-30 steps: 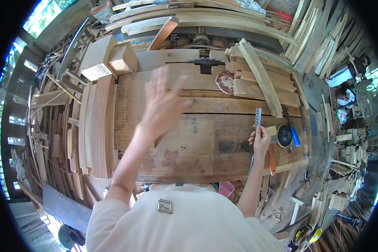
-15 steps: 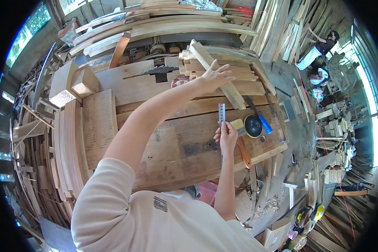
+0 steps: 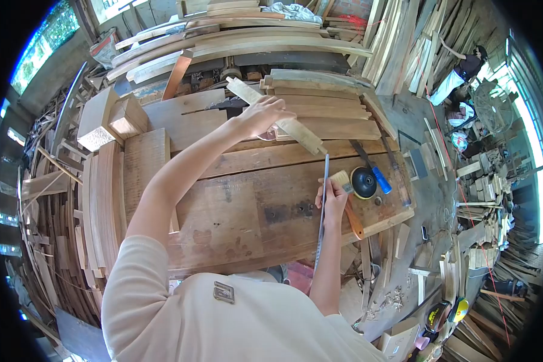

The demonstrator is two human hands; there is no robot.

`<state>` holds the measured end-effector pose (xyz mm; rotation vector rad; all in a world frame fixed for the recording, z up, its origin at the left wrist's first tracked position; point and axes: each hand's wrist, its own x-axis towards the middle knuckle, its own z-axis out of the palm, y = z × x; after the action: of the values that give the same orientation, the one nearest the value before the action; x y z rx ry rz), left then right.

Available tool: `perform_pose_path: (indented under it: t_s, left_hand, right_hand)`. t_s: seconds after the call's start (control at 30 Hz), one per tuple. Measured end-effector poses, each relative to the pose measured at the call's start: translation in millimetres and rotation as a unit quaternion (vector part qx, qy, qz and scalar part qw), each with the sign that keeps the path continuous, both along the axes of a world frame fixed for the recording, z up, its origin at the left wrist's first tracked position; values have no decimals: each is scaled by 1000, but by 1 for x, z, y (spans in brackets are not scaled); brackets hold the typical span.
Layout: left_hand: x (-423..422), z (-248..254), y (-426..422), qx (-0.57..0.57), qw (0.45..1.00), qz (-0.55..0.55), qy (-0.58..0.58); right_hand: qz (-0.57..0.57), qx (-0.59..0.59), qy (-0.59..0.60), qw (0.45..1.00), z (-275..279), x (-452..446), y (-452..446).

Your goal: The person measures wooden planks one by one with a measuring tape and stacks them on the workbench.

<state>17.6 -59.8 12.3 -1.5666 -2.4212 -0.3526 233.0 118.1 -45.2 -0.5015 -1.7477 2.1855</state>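
Note:
My left hand [image 3: 264, 116] is closed over a short wooden board [image 3: 305, 136] with notched ends, which lies slanted above the workbench. In my right hand [image 3: 332, 198] is a thin metal ruler [image 3: 326, 175], seen nearly edge-on. Its upper tip is close to the board's near end; its lower part runs back along my right forearm. Just right of that hand are a brush [image 3: 343, 180] with pale bristles, a black round pad [image 3: 363, 182] and a blue-handled tool [image 3: 381, 180]. An orange-brown handle [image 3: 354, 222] lies below them.
Several wooden planks [image 3: 326, 108] are stacked at the back of the workbench [image 3: 223, 211]. Thick blocks [image 3: 99, 119] and boards stand on the left. Long timber [image 3: 247, 45] lies behind. Another person [image 3: 464, 69] is far right, beyond the wood-strewn floor.
My left hand has gone from spread fingers to a grip on the board, which has shifted left and toward me. The ruler has turned from face-on to edge-on.

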Motion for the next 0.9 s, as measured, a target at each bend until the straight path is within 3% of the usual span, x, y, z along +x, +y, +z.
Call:
perform_pose_path:
  t_s: [0.2, 0.47, 0.67, 0.83, 0.9]
  left_hand:
    - [56, 36, -39, 32, 995, -14, 88]
    - [144, 26, -74, -136, 988, -79, 6]
    - [161, -1, -98, -146, 986, -50, -59]
    - [169, -2, -110, -97, 987, -12, -128]
    - [165, 0, -122, 16, 991, 63, -118]
  right_hand:
    - [47, -129, 35, 990, -4, 0, 12]
    - [18, -48, -12, 999, 2, -7, 5]
    - [11, 29, -44, 999, 5, -9, -3]
    - [8, 91, -63, 994, 6, -9, -6]
    - [11, 121, -99, 988, 17, -12, -13]
